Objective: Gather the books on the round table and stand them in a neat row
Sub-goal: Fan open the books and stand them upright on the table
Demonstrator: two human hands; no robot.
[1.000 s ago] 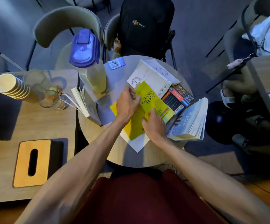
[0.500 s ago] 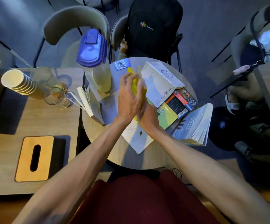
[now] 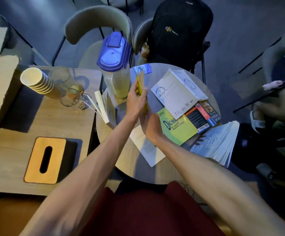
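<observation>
A thin yellow book (image 3: 139, 84) stands on edge above the middle of the round table (image 3: 135, 169). My left hand (image 3: 135, 101) grips its upper part and my right hand (image 3: 151, 126) holds its lower end. To the right lie a green-yellow book (image 3: 177, 128), a white book (image 3: 175, 92), a black and red book (image 3: 203, 116) and a blue-grey book (image 3: 215, 142) that hangs over the table's edge. A white book (image 3: 147, 147) lies flat under my right wrist. At the table's left, white books (image 3: 102, 106) stand upright against the jug.
A jug with a blue lid (image 3: 114, 65) stands at the table's back left, a QR card (image 3: 142, 69) behind it. On the wooden table to the left are stacked paper cups (image 3: 36, 80), glasses (image 3: 72, 97) and a tissue box (image 3: 44, 159). Chairs and a black backpack (image 3: 179, 31) ring the far side.
The yellow book lay flat and open under both hands; both hands have closed it and raised it upright on its edge, uncovering the green-yellow book beneath.
</observation>
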